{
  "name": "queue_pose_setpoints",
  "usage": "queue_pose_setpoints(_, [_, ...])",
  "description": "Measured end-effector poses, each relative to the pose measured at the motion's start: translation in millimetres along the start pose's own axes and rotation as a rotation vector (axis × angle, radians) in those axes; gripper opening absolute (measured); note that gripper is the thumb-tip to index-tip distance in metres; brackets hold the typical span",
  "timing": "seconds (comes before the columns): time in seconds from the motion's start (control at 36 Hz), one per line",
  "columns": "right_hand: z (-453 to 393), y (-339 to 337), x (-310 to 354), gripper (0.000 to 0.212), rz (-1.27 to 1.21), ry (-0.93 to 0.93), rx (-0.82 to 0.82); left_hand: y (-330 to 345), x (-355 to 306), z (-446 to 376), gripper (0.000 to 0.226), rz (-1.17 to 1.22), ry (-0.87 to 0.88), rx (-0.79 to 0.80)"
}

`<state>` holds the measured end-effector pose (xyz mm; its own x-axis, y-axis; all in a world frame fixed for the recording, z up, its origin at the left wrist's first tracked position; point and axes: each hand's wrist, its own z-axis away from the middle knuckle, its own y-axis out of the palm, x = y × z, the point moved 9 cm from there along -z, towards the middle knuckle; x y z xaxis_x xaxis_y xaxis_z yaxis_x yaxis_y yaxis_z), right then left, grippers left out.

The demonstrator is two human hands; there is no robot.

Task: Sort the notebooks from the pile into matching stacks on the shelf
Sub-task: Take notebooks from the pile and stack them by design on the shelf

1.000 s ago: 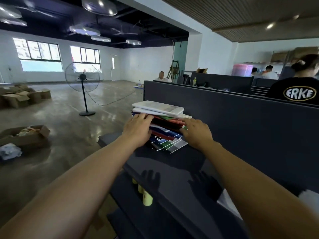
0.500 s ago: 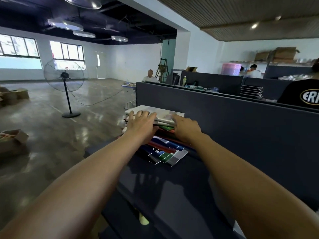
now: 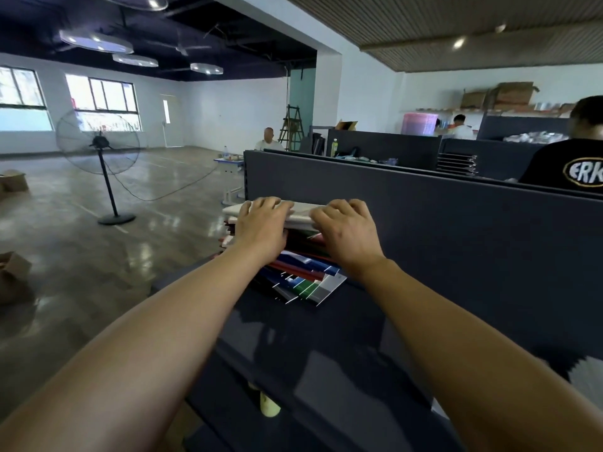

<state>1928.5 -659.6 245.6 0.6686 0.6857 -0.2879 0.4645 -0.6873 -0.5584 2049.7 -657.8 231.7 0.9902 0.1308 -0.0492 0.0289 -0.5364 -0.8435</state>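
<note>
Left hand (image 3: pixel 262 228) and right hand (image 3: pixel 347 231) curl over the top white notebook (image 3: pixel 301 213), gripping it for lifting off the pile (image 3: pixel 293 272); shelf (image 3: pixel 326 353) stacks not started

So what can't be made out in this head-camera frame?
- Top white notebook: cover mostly hidden under left hand and right hand.
- Fingertips: curl over its far edge, grip unclear.
- Notebook pile: count blurred.
- Lower shelf: contents cut off by the upper board.

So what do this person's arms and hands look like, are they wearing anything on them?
Nothing shows on them. The left hand and right hand are bare: no gloves, rings, watch or wristbands visible. Both forearms are bare too, with no sleeve in view up to the picture's lower edge.
</note>
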Motion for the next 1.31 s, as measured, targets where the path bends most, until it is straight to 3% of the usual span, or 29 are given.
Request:
queue_pose_setpoints(0.06, [7.0, -12.4, 10.3, 0.002, 0.003, -0.085, -0.066, -5.3, -5.4, 0.9, 0.051, 0.023, 0.020, -0.038])
queue_pose_setpoints(0.11, [13.1, -13.8, 11.0, 0.025, -0.023, -0.076, 0.007, -7.5, -11.4, 5.7, 0.050, 0.016, 0.064, -0.068])
queue_pose_setpoints(0.28, [40.2, 4.6, -32.2, 0.067, -0.021, 0.239, 0.403, -18.9, -25.0, 29.1, 0.053, 0.205, 0.236, -0.192])
queue_pose_setpoints(0.44, [70.1, -15.7, -46.4, 0.062, -0.055, 0.350, 0.440, -24.6, -56.4, 44.9, 0.059, 0.275, 0.384, -0.202])
queue_pose_setpoints(0.58, [98.6, -59.3, -44.7, 0.045, 0.016, 0.362, 0.116, -29.4, -82.4, 58.5, 0.051, 0.306, 0.489, -0.304])
queue_pose_setpoints(0.69, [138.9, -81.6, -42.6, 0.045, 0.139, 0.432, -0.022, -27.6, -113.2, 72.1, 0.038, 0.342, 0.576, -0.355])
queue_pose_setpoints(0.81, [174.5, -109.1, -45.7, 0.039, 0.205, 0.515, -0.098, -10.7, -142.8, 78.4, 0.041, 0.361, 0.560, -0.308])
queue_pose_setpoints(0.92, [199.5, -137.9, -52.1, 0.048, 0.233, 0.569, -0.081, -0.8, -165.0, 87.4, 0.042, 0.437, 0.470, -0.186])
queue_pose_setpoints(1.03, [223.5, -160.0, -60.7, 0.054, 0.267, 0.631, -0.041, 11.3, -174.7, 100.2, 0.052, 0.566, 0.244, 0.008])
queue_pose_setpoints(1.08, [235.9, -169.3, -62.8, 0.054, 0.283, 0.654, -0.038, 24.5, -177.6, 108.2, 0.033, 0.776, 0.048, 0.160])
queue_pose_setpoints(1.14, [247.1, -177.7, -63.6, 0.053, 0.300, 0.663, -0.030, 45.5, -187.7, 124.5, 0.026, 1.163, -0.231, 0.395])
queue_pose_setpoints(1.19, [257.9, -185.2, -63.7, 0.051, 0.328, 0.652, -0.013, 54.5, -209.2, 145.2, 0.039, 1.422, -0.399, 0.595])
queue_pose_setpoints(1.31, [280.2, -197.7, -64.1, 0.050, 0.373, 0.617, 0.017, 64.7, -247.3, 170.6, 0.060, 1.435, -0.406, 0.789])
